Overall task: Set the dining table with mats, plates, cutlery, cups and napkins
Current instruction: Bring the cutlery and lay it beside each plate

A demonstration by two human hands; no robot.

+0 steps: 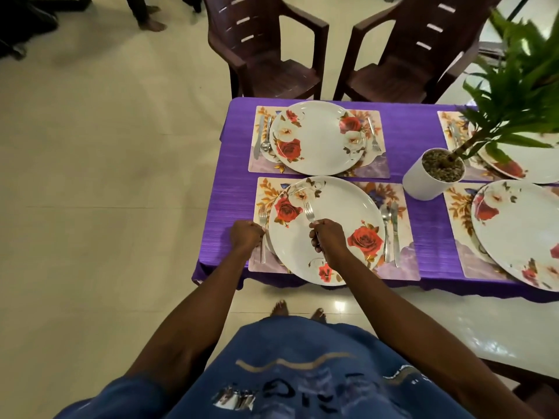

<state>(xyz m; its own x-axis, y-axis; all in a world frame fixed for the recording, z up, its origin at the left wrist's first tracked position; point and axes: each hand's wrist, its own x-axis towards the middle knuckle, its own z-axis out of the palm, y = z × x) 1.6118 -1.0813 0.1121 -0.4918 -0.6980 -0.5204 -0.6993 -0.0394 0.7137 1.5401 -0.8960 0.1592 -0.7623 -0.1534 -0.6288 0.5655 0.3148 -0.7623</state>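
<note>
A white rose-patterned plate [338, 207] sits on a floral mat [402, 267] at the near left corner of the purple table. My right hand [329, 237] is closed around a fork [309, 211], held above the plate with its tines pointing away. My left hand [245, 235] rests at the plate's left rim, fingers closed on a second fork [263, 216] that lies on the mat. A spoon [386, 225] and a knife [395, 231] lie right of the plate. The far plate [317, 137] has a knife and spoon on its left and a fork on its right.
A white pot with a green plant [429, 179] stands mid-table. Two more plates on mats [514, 234] lie to the right. Two dark brown plastic chairs [266, 49] stand beyond the table. Someone's bare feet show at the top left of the tiled floor.
</note>
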